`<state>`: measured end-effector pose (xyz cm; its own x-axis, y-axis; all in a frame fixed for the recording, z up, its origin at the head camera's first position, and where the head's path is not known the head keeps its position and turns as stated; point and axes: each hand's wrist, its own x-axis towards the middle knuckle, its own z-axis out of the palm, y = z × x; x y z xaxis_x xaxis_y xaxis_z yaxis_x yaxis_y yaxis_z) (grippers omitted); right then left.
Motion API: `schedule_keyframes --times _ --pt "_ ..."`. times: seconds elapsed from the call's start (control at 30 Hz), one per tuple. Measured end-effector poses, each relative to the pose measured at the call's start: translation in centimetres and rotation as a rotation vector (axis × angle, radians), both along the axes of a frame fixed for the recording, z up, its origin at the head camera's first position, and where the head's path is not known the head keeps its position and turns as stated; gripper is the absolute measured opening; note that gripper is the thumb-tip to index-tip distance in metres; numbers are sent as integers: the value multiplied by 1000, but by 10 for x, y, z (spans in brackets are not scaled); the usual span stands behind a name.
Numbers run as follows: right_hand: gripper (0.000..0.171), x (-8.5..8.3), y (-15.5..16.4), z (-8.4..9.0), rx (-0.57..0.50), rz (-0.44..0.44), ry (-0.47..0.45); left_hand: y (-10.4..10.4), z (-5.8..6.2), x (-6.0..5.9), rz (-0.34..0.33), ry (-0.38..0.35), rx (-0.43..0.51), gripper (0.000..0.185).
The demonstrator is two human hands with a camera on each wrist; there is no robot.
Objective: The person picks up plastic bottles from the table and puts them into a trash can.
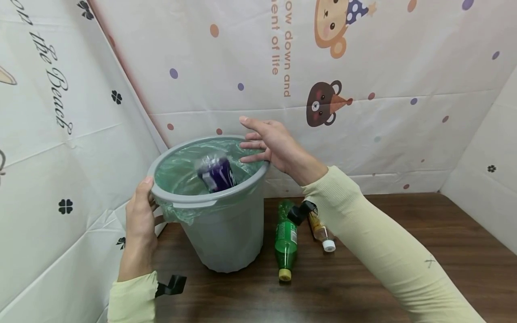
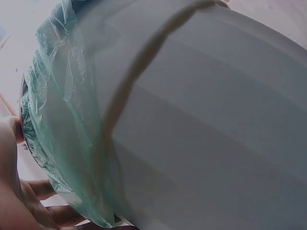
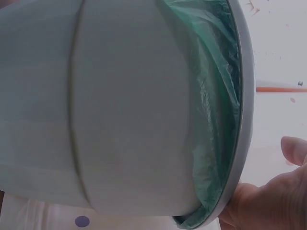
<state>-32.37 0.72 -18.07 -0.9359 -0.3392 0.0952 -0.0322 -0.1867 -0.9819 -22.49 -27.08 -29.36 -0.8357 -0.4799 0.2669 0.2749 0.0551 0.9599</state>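
Note:
A grey trash bin [image 1: 226,237] with a green plastic liner [image 1: 181,163] in it stands on the table. My left hand [image 1: 139,220] grips its rim at the left, thumb on top and fingers beneath; the left wrist view shows those fingers against the liner's folded edge. Inside the mouth of the bin is a blurred, dark purple item [image 1: 220,175] with a pale, shiny end, touched by neither hand. At the right side of the rim my right hand [image 1: 278,146] has its fingers spread, with nothing in them. The right wrist view shows its thumb raised beside the rim.
To the right of the bin lies a green bottle [image 1: 286,242] with a yellow cap. Beside it, a smaller bottle [image 1: 323,235] with a white cap is partly hidden by the right sleeve. Printed cloth walls [image 1: 404,134] rise behind the brown table [image 1: 404,215] and at both sides.

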Motion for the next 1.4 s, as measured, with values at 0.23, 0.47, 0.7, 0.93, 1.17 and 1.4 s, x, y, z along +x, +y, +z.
schedule_keyframes --times 0.23,0.47,0.7,0.93,1.17,1.4 --pt "74 1 1 0 -5 11 -7 1 0 1 2 -5 -5 47" --pt "73 3 3 0 -19 32 -9 1 0 1 -2 -3 -1 48" --pt "77 5 10 1 -63 53 -21 1 -1 1 -2 12 -5 48" --pt "75 6 23 0 -73 34 -15 1 -1 0 -3 21 -7 48" --pt "74 7 35 -3 -85 8 9 1 -1 0 -6 24 -1 48" --pt "75 8 48 -6 -102 -5 20 1 -1 1 2 9 1 45"
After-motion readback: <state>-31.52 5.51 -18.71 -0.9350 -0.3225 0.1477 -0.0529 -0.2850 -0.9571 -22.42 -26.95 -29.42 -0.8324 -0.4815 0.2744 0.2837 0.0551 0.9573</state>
